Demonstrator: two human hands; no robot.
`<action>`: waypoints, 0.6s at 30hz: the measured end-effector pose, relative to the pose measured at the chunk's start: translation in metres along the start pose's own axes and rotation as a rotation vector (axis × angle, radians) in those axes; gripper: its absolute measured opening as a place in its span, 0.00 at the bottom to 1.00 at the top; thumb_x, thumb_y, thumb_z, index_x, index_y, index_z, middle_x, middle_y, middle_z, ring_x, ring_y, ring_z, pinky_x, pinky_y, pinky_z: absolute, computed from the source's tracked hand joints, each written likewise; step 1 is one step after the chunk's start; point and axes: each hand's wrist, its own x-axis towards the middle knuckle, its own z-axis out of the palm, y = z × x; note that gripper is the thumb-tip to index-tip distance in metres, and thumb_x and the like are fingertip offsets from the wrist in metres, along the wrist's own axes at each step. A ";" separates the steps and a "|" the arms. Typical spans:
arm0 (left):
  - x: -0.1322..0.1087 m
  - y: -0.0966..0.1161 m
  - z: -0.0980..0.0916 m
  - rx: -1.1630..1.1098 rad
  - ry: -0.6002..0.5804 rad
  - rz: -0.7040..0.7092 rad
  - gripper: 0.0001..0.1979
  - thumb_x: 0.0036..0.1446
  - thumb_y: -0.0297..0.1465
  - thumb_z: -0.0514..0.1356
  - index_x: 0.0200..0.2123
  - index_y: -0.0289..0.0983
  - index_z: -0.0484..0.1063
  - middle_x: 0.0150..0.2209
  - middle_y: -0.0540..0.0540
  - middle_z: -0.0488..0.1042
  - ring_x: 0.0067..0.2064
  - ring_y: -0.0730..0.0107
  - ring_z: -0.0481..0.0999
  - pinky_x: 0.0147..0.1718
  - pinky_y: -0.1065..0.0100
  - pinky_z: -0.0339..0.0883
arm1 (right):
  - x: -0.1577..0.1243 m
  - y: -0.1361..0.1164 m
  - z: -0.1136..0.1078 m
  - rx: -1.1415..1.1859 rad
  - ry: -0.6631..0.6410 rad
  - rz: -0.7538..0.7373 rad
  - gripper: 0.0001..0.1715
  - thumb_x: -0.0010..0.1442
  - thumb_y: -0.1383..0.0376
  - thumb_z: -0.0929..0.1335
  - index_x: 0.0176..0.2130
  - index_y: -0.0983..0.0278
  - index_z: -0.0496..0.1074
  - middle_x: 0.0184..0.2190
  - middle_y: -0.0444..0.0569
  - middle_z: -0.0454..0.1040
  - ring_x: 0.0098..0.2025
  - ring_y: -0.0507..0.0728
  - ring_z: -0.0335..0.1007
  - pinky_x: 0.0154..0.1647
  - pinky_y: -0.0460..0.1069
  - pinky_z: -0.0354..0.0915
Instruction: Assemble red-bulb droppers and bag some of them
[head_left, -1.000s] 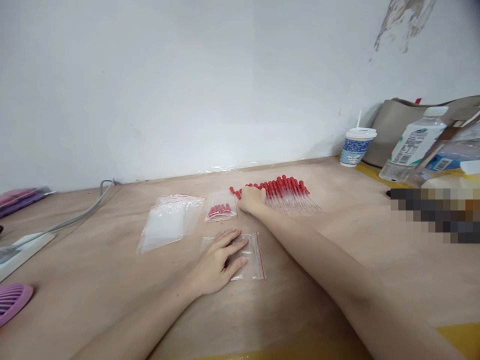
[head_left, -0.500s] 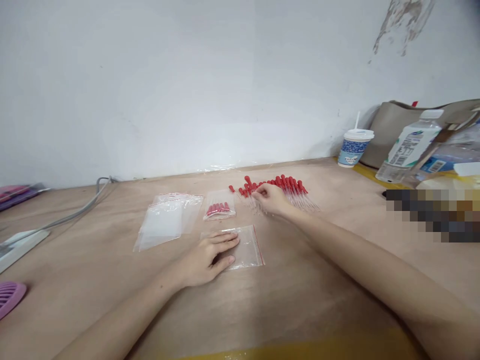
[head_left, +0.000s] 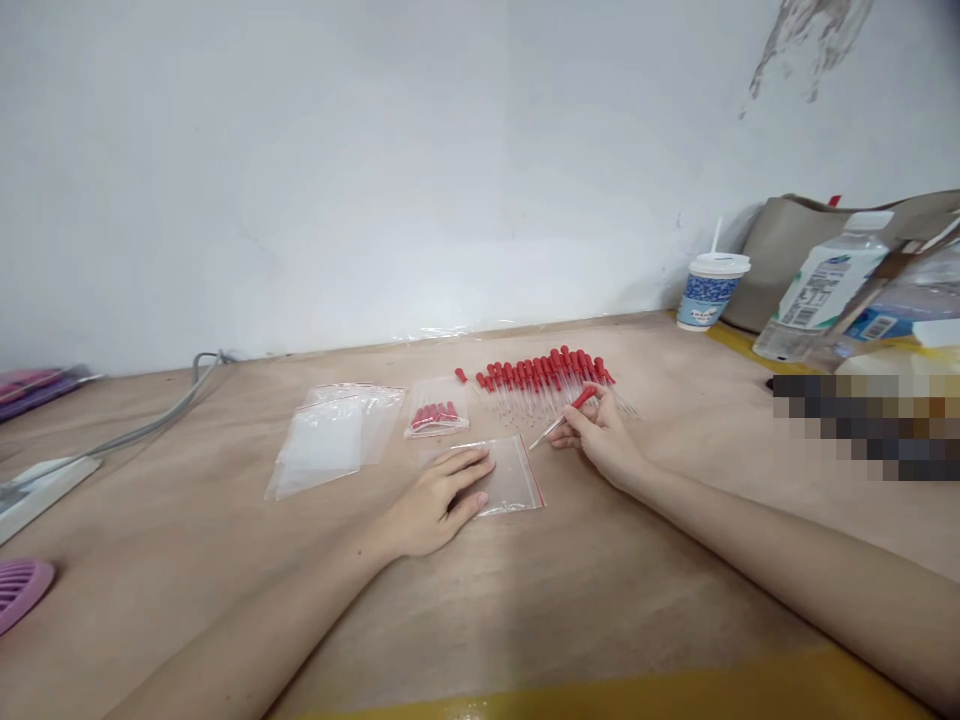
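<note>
My left hand (head_left: 450, 500) lies flat with fingers stretched over a clear zip bag (head_left: 514, 475), whose red-lined end points right. Between the fingers of my right hand (head_left: 600, 430) is a glass dropper with a red rubber bulb (head_left: 581, 398). Its thin tip slants down left, close to the bag's red-lined end. Behind, a row of red-bulbed droppers (head_left: 544, 372) lies with tips toward me. A filled zip bag (head_left: 437, 415) holding several red-bulbed droppers rests left of the row. One red bulb (head_left: 460, 375) lies apart at the row's left.
Clear bags (head_left: 322, 440) are stacked at the left. A grey cable (head_left: 165, 415) runs to a white power strip (head_left: 45, 490). Lower left is a pink slotted object (head_left: 24, 592). A paper cup (head_left: 709, 292), a plastic bottle (head_left: 821, 285) and a grey bag (head_left: 772, 240) stand at the right.
My right hand has drawn back from the row toward the right, now with one dropper in its fingers. My left hand and the bag under it have shifted slightly right.
</note>
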 end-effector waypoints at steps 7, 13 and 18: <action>0.001 0.000 0.000 0.002 0.006 0.008 0.22 0.62 0.38 0.48 0.58 0.40 0.59 0.60 0.43 0.59 0.61 0.61 0.56 0.58 0.54 0.54 | -0.001 0.002 0.002 -0.012 0.007 0.007 0.27 0.50 0.61 0.68 0.41 0.57 0.46 0.25 0.38 0.67 0.25 0.54 0.73 0.29 0.52 0.72; 0.000 -0.001 0.001 -0.014 0.018 0.005 0.22 0.62 0.38 0.48 0.58 0.40 0.58 0.60 0.43 0.59 0.61 0.62 0.56 0.58 0.55 0.53 | -0.002 0.000 -0.003 0.068 -0.073 0.111 0.17 0.54 0.61 0.65 0.38 0.58 0.51 0.24 0.39 0.69 0.26 0.53 0.73 0.31 0.52 0.72; -0.001 -0.001 0.001 -0.040 0.029 0.011 0.24 0.62 0.37 0.48 0.61 0.39 0.53 0.60 0.43 0.59 0.61 0.62 0.57 0.58 0.55 0.54 | -0.001 -0.004 -0.017 0.158 -0.121 0.223 0.08 0.53 0.66 0.65 0.32 0.61 0.57 0.26 0.44 0.71 0.30 0.54 0.74 0.38 0.53 0.71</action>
